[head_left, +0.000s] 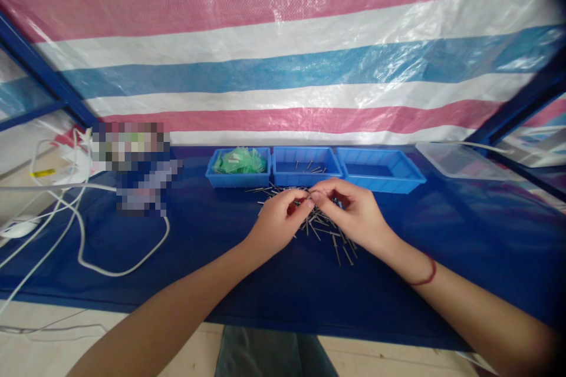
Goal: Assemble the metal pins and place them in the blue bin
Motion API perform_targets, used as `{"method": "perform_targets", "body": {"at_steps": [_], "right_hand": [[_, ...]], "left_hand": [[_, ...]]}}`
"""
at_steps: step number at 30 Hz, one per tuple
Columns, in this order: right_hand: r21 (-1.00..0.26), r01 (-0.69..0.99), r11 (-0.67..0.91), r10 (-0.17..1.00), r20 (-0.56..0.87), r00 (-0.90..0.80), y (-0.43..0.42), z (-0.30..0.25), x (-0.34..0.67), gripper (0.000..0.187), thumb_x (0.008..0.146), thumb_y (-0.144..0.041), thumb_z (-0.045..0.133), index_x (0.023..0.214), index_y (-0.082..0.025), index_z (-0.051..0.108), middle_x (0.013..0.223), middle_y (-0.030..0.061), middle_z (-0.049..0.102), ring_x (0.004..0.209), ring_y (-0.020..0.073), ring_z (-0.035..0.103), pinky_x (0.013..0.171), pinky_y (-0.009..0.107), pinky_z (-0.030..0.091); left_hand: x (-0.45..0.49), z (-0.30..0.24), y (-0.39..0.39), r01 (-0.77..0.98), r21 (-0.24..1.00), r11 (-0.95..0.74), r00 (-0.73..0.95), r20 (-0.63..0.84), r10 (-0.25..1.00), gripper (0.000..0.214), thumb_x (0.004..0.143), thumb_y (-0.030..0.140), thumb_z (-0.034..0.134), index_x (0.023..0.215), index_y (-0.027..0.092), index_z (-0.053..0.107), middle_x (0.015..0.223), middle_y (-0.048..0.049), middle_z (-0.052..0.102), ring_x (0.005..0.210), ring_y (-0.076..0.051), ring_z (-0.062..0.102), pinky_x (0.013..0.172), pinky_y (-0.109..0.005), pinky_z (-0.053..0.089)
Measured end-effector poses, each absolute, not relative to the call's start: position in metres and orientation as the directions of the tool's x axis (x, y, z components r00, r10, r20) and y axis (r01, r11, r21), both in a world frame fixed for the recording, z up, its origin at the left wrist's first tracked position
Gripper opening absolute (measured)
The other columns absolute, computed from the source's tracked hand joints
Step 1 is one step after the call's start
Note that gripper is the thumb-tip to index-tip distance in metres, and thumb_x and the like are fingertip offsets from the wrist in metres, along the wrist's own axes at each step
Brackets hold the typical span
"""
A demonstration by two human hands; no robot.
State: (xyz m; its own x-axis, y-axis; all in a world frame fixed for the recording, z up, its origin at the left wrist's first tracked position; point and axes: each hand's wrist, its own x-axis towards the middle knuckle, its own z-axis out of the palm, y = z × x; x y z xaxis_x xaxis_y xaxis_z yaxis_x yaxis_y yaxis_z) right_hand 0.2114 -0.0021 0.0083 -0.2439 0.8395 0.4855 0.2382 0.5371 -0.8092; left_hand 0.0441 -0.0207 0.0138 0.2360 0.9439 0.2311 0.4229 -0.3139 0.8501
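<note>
My left hand (278, 221) and my right hand (351, 212) meet over a loose pile of thin metal pins (325, 232) on the blue table cover (177, 271). Both hands are closed in a pinch, fingertips touching each other near the middle. What they pinch is too small to name; it may be one of the pins. A red string circles my right wrist. Behind the pile stand three blue trays: the left tray (212, 175) holds green plastic pieces, the middle tray (278, 174) a few pins, the right tray (411, 177) looks bare.
A white cable (110, 271) loops across the left of the table toward a blurred-out object (132, 159). A clear plastic lid or tray (460, 162) lies at the back right. A striped tarp hangs behind. Blue frame bars run at both sides.
</note>
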Motion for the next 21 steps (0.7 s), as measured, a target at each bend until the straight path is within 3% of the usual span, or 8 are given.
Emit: {"method": "perform_targets", "body": {"at_steps": [3,7,13,18,21], "right_hand": [[-0.814,0.231,0.533,0.842,0.482,-0.243,-0.001,0.010,0.212,0.015,0.085,-0.033,0.059,0.087,-0.021,0.067,0.080,0.0037,0.066,0.073,0.0166,0.059,0.065,0.030,0.048],[-0.795,0.278,0.540,0.839,0.482,-0.254,-0.001,0.011,0.213,0.017,0.087,-0.033,0.057,0.089,-0.021,0.068,0.076,0.0027,0.064,0.069,0.0154,0.058,0.062,0.029,0.046],[-0.559,0.477,0.678,0.728,0.600,-0.331,0.005,0.022,0.208,0.024,0.092,-0.035,0.048,0.086,-0.020,0.067,0.068,0.0025,0.061,0.065,0.0157,0.055,0.064,0.030,0.044],[-0.373,0.679,0.633,0.687,0.675,-0.270,0.039,0.027,0.204,0.030,0.095,-0.036,0.043,0.089,-0.019,0.067,0.076,0.0064,0.066,0.073,0.0199,0.059,0.070,0.033,0.041],[-0.256,0.782,0.569,0.681,0.679,-0.273,0.057,0.027,0.199,0.032,0.096,-0.036,0.041,0.093,-0.018,0.068,0.080,0.0075,0.069,0.078,0.0222,0.061,0.071,0.034,0.036]], "left_hand": [[0.041,0.014,-0.018,0.367,0.882,-0.296,0.200,0.236,0.951,0.019,0.086,0.034,0.057,0.090,0.017,0.065,0.080,-0.0007,0.066,0.064,-0.010,0.055,0.060,-0.021,0.043],[0.038,0.017,-0.015,0.292,0.918,-0.268,0.150,0.233,0.961,0.020,0.085,0.036,0.058,0.091,0.017,0.063,0.080,-0.0006,0.064,0.071,-0.012,0.057,0.065,-0.021,0.045],[0.035,0.020,-0.012,0.299,0.918,-0.260,0.101,0.240,0.965,0.024,0.087,0.040,0.054,0.086,0.017,0.060,0.076,0.0011,0.062,0.067,-0.011,0.055,0.064,-0.021,0.043],[0.025,0.021,-0.005,0.391,0.874,-0.289,0.049,0.294,0.955,0.024,0.089,0.039,0.051,0.092,0.017,0.061,0.079,0.0004,0.063,0.067,-0.011,0.055,0.064,-0.021,0.043],[0.017,0.024,-0.001,0.510,0.780,-0.362,0.148,0.334,0.931,0.022,0.091,0.036,0.048,0.096,0.018,0.061,0.081,-0.0002,0.064,0.065,-0.011,0.055,0.063,-0.022,0.042]]}}
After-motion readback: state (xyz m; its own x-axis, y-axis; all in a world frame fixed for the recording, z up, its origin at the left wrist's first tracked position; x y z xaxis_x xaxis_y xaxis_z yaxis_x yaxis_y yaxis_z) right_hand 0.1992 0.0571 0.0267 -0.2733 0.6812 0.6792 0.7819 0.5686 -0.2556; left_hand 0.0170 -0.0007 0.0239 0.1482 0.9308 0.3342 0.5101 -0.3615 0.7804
